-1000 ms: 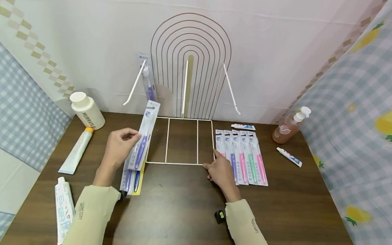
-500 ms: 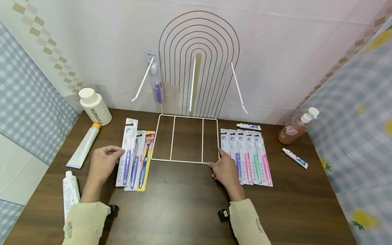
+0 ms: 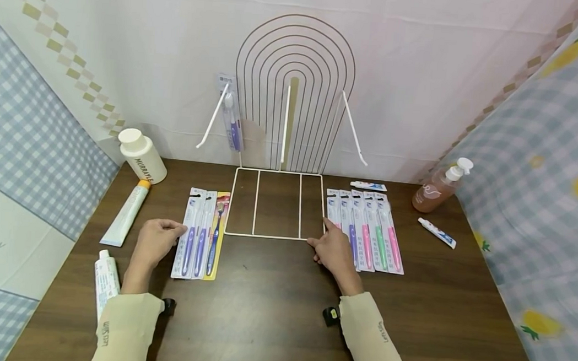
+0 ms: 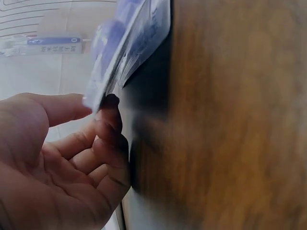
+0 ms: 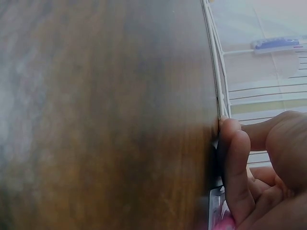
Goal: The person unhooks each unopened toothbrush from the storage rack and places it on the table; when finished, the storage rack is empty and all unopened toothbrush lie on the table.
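Between thumb and fingertips, my left hand (image 3: 156,243) pinches the left edge of a packaged purple toothbrush (image 3: 189,240), lying on the table. In the left wrist view the package (image 4: 108,62) is slightly tilted at the fingers. Beside it are another packaged purple toothbrush (image 3: 200,247) and a blue one on a yellow card (image 3: 214,242). My right hand (image 3: 334,252) holds the front right corner of a white wire rack (image 3: 275,236), fingers along its side wire. One packaged purple toothbrush (image 3: 234,130) hangs on the rack's left prong (image 3: 213,115); the middle and right prongs are bare.
Several packaged toothbrushes (image 3: 367,235) lie in a row right of the rack. Small toothpaste tubes (image 3: 437,232) and a pump bottle (image 3: 437,189) stand or lie farther right. At left are a white bottle (image 3: 143,158) and two larger tubes (image 3: 125,214).
My left hand has lowered the purple toothbrush package leftward to the table and aligned it beside the other two. My right hand stays at the rack corner. The head view has shifted slightly.
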Motion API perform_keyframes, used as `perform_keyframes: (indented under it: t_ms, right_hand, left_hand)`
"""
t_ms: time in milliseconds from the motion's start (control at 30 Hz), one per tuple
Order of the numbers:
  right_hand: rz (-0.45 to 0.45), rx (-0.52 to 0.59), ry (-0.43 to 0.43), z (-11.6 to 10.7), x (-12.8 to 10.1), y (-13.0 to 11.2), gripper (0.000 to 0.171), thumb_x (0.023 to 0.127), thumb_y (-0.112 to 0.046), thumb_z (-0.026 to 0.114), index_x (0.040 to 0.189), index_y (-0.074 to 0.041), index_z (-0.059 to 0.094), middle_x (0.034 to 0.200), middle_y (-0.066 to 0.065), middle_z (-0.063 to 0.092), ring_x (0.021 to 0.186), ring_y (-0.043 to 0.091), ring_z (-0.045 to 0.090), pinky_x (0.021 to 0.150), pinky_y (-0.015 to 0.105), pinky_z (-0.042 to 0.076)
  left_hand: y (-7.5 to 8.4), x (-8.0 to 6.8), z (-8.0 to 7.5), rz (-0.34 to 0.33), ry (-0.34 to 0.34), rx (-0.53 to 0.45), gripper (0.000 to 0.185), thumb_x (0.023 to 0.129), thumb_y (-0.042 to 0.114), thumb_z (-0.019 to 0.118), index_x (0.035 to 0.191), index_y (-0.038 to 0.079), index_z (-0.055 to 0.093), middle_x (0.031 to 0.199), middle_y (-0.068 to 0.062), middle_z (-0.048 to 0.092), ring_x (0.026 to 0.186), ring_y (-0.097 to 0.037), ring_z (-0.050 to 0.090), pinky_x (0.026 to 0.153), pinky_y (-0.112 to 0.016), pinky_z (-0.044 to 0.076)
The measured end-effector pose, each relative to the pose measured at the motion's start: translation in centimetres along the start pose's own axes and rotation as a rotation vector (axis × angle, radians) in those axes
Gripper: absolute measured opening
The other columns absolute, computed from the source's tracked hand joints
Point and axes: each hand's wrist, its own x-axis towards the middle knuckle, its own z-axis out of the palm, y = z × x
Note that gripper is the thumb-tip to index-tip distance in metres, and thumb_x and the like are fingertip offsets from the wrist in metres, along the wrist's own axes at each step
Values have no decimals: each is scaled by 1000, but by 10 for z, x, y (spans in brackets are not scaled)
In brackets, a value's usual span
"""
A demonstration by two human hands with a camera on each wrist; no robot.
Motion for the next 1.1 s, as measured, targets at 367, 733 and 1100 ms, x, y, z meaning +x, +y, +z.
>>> perform_keyframes:
  t_ms: [367,733,1100]
  right_hand:
    - [-11,5,3,-2,-1,-1,87,102,-11,86,173,7,40,69,7,70,48,14,63,46,29,49]
    - [9,18,-10,-1,-1,-1,88,101,-11,87,173,7,40,69,7,71,48,14,64,47,29,50]
    - [-14,-2,3,0,-3,-1,87,102,-13,87,173,7,40,71,7,72,47,12,62,46,28,48]
  left_hand:
    - [54,-30,-10,-44,-30,35,32,105,22,75,120,-6,82,88,-9,82,74,-14,66,63,-31,52]
    - [83,-54,-14,-48,-18,33,32,108,14,72,125,-11,79,92,-14,83,73,-11,65,61,-27,52]
    - [92,-48,-14,27,33,28,31,110,13,70,126,-12,77,106,-27,82,73,-10,68,63,-24,54]
